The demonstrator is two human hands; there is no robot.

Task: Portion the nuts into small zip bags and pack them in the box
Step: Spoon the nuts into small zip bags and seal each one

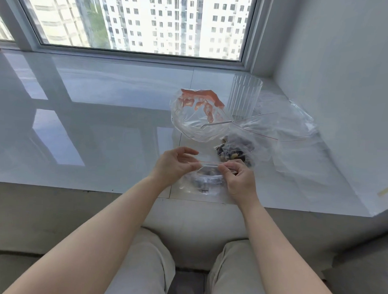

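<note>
Glossy white windowsill (84,112). My left hand (173,166) and right hand (238,179) each pinched an end of the small zip bag (206,180), holding its red-lined mouth taut, probably for sealing; dark nuts sat inside. Bulk nuts (233,151) lay just beyond.

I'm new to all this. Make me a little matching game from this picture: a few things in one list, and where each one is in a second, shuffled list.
Things:
1. small zip bag
2. ribbed clear cup
3. big bag with orange print
4. pile of nuts

Places:
A. standing upright near the wall corner
B. pinched at its top strip by the left hand and right hand
C. in plastic, just beyond the right hand
D. gaping open, left of the cup

Pairs: 1-B, 2-A, 3-D, 4-C
</note>
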